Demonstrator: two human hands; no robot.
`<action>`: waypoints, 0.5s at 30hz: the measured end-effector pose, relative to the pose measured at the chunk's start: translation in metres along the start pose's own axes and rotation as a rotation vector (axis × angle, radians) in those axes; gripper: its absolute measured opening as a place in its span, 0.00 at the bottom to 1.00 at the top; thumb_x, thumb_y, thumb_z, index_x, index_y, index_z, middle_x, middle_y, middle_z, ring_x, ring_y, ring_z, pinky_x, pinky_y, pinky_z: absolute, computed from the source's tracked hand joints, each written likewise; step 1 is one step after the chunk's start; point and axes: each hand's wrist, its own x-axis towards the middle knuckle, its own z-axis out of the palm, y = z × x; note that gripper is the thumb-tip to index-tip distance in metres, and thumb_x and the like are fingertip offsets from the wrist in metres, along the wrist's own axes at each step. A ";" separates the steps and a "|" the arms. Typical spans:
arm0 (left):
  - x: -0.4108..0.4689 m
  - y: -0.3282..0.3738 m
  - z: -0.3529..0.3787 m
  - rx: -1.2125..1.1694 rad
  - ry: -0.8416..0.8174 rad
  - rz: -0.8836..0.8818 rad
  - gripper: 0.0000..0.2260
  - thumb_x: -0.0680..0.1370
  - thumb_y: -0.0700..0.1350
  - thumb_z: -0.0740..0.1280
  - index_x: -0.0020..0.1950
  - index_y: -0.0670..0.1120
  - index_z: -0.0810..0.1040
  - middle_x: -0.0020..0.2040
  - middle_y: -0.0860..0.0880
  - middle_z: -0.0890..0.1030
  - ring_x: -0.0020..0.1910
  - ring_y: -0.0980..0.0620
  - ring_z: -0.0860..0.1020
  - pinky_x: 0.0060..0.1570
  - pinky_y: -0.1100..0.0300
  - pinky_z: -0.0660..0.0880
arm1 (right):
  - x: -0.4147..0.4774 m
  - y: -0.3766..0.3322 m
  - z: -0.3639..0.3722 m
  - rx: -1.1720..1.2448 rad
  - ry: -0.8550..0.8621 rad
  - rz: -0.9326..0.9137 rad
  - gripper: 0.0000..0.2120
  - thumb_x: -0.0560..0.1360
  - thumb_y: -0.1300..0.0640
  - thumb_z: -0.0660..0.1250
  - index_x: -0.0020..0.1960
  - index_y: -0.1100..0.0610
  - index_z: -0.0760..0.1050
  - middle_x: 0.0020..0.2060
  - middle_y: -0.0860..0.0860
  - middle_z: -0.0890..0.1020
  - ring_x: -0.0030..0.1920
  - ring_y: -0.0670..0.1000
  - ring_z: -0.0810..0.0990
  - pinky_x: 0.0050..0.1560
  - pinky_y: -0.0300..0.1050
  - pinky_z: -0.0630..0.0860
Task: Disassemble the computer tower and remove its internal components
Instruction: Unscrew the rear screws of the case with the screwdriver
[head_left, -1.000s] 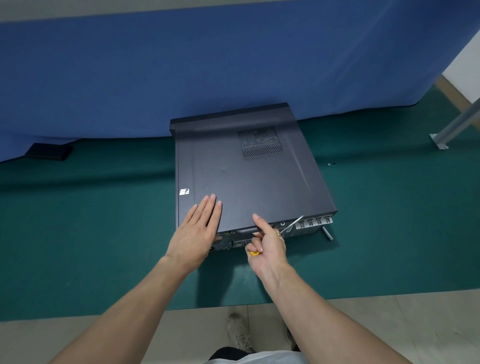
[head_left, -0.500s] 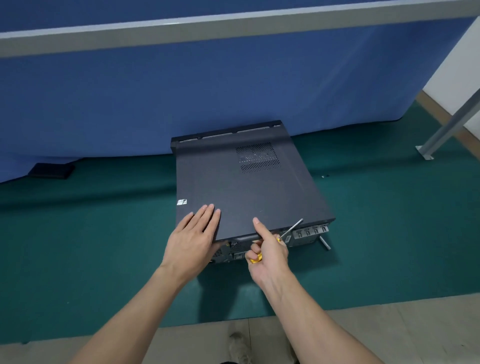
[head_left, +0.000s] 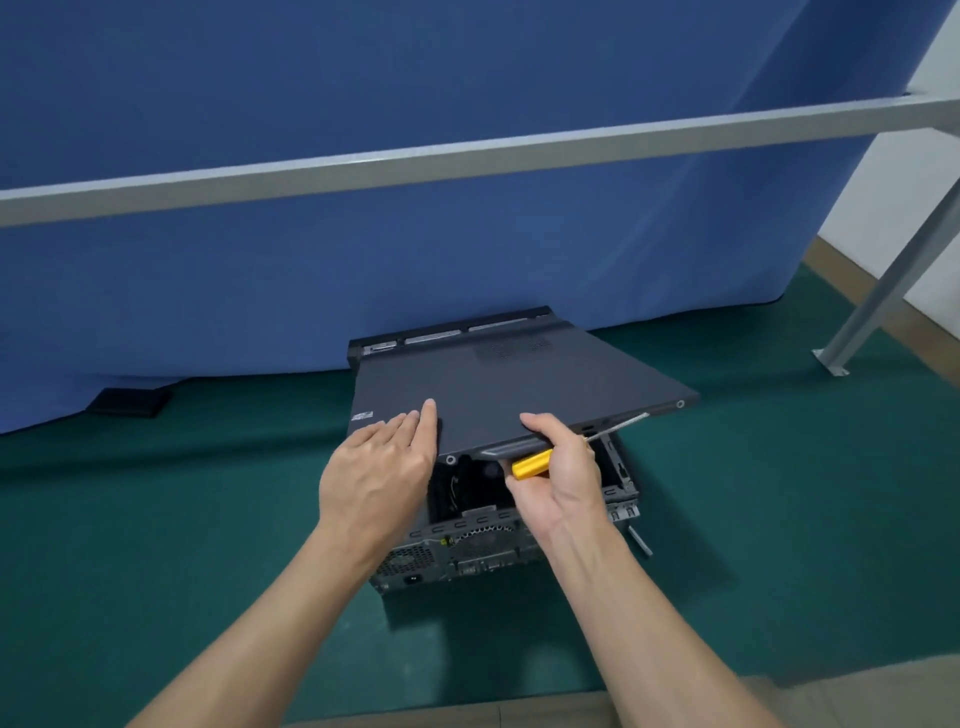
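The computer tower (head_left: 467, 551) lies on its side on the green mat, rear panel with fan grille and ports toward me. Its dark side panel (head_left: 498, 395) is tilted up at the near edge, showing the dark interior below. My left hand (head_left: 379, 467) rests flat with straight fingers on the panel's near left corner. My right hand (head_left: 561, 478) grips the panel's near edge with the thumb on top, and holds a screwdriver with a yellow handle (head_left: 532, 462) whose metal shaft points right under the panel.
A green mat (head_left: 156, 519) covers the floor. A blue curtain (head_left: 415, 234) hangs behind the tower, with a grey metal rail (head_left: 467, 156) across it and a metal leg (head_left: 883, 296) at the right. A black flat object (head_left: 130, 401) lies at the curtain's foot.
The side panel's near edge has lifted off the case, opening a gap to the interior. Both hands rose with it. The view has tilted upward.
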 end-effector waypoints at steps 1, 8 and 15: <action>0.004 0.006 -0.003 0.014 0.013 0.011 0.25 0.60 0.31 0.75 0.57 0.35 0.81 0.46 0.42 0.85 0.46 0.47 0.84 0.43 0.55 0.80 | 0.000 -0.007 -0.004 0.006 -0.020 0.010 0.11 0.68 0.70 0.69 0.49 0.61 0.78 0.44 0.58 0.85 0.42 0.57 0.85 0.39 0.48 0.81; 0.059 0.086 -0.005 -0.007 0.072 0.067 0.16 0.67 0.31 0.70 0.55 0.37 0.82 0.52 0.41 0.84 0.53 0.44 0.82 0.50 0.52 0.79 | 0.011 -0.097 -0.040 0.083 -0.069 -0.082 0.09 0.68 0.70 0.69 0.47 0.63 0.79 0.47 0.61 0.84 0.46 0.60 0.84 0.39 0.51 0.81; 0.126 0.190 0.023 -0.192 0.051 0.061 0.18 0.65 0.31 0.73 0.54 0.38 0.83 0.53 0.42 0.84 0.55 0.45 0.82 0.53 0.51 0.79 | 0.041 -0.205 -0.102 0.173 0.087 -0.189 0.17 0.68 0.70 0.69 0.55 0.59 0.77 0.51 0.57 0.83 0.47 0.58 0.85 0.40 0.49 0.81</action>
